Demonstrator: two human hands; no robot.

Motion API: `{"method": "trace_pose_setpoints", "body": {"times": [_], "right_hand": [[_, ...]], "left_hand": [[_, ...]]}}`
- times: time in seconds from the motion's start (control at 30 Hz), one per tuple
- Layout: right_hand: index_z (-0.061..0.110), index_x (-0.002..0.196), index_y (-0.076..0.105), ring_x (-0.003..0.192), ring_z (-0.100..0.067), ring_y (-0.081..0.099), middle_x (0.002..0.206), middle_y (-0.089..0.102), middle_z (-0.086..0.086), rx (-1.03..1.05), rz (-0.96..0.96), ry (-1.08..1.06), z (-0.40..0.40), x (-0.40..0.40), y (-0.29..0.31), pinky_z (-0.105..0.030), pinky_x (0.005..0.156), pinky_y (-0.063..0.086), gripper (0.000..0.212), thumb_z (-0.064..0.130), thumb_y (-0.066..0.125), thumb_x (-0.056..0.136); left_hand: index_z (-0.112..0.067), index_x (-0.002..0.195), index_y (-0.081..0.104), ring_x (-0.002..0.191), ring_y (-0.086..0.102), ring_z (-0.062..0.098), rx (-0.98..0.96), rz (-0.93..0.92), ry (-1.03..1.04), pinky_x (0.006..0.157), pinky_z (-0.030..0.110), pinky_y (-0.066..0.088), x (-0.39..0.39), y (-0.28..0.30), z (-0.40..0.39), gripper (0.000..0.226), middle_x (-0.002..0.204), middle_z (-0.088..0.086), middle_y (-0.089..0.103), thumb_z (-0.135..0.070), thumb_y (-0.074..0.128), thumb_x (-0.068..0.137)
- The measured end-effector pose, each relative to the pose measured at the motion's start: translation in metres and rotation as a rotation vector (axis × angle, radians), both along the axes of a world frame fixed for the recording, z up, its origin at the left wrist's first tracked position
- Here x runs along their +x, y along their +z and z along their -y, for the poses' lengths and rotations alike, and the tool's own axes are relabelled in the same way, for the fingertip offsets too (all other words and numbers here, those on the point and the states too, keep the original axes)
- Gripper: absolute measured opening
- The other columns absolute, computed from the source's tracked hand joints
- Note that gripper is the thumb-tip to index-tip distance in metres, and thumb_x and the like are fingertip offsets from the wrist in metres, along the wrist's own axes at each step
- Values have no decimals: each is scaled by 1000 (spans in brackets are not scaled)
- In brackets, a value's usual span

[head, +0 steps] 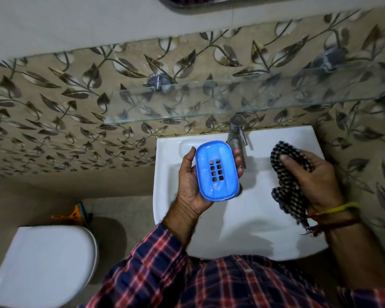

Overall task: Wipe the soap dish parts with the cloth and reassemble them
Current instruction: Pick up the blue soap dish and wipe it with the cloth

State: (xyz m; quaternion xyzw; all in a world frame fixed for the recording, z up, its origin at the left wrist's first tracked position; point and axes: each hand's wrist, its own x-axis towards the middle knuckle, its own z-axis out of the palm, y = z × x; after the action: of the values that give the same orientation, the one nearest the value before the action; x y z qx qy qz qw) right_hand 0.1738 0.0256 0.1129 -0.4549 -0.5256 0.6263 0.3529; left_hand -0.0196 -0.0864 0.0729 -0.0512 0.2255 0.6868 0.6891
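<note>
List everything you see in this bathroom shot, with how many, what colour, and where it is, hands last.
soap dish: one, blue, slotted, in left hand over the sink
cloth: one, black-and-white checked, in right hand
sink: one, white, centre
tap: one, metal, at sink's back edge
glass shelf: one, clear, on the wall above the tap
toilet: one, white, lower left
left hand: holds the soap dish
right hand: grips the cloth

Red/navy/white plaid shirt [220,283] is worn, sleeve cuffed at left wrist; yellow & red threads [333,213] tied round right wrist.
</note>
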Motion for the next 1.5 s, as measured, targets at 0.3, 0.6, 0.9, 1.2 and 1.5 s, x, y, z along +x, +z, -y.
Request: {"method": "trace_pose_setpoints", "body": {"times": [0.3,0.6,0.9,1.2,1.5], "right_hand": [[22,85,73,69,-11,71,73,74,6,432,282,194,5,-35,43,-43,68,60,26,44,72,71],[17,75,75,60,-14,71,65,74,2,164,183,68,23,-84,47,-39,63,62,8,20,81,70],[10,73,76,70,-29,75,71,76,-9,-118,13,-11,35,-93,55,-48,66,63,5,11,81,75],[12,90,78,78,-21,75,83,78,-5,97,10,202,30,-85,55,-41,76,62,14,1,74,82],[11,84,78,63,-15,72,73,75,-2,214,66,274,31,-82,48,-33,64,60,8,5,74,81]], "left_hand": [[-17,144,51,109,61,31,2,-360,54,92,43,50,-1,31,-30,67,128,18,57,-48,48,84],[-21,140,56,109,65,27,11,-532,85,99,40,50,11,25,-31,55,121,14,68,-49,45,95],[-22,139,54,107,63,29,42,-581,70,94,39,54,14,38,-25,67,120,16,63,-57,68,84],[-21,139,52,106,64,28,81,-569,79,94,41,54,11,38,-22,57,118,13,66,-52,56,91],[-22,135,54,99,64,25,44,-614,88,90,38,54,8,51,-23,50,111,10,66,-51,43,96]]}}
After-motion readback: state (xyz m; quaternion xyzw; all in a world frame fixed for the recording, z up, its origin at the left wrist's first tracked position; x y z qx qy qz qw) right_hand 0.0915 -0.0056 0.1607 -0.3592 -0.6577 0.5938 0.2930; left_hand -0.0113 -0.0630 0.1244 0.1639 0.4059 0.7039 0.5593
